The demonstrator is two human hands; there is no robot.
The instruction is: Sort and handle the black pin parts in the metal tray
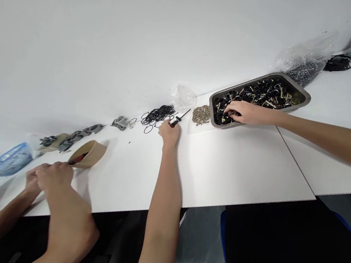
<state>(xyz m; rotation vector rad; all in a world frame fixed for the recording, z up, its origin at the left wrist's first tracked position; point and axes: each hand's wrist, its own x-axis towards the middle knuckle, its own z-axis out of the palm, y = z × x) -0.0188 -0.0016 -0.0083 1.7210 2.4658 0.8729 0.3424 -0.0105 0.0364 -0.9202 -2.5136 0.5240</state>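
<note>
- While the left hand (169, 133) is closing its fingers on a small red-handled tool (179, 119), black rubber rings (156, 115) are lying just beside it at 11 o'clock.
- At 2 o'clock, the right hand (245, 112) is reaching into the metal tray (300, 93), fingers curled among black parts (262, 91).
- At 9 o'clock, a co-worker's hands (50, 175) are working beside a brown paper bowl (88, 154).

You are looking forward and down from head height over the white table (229, 167), facing the wall, arms reaching away, the metal tray (303, 97) lying far right.
</note>
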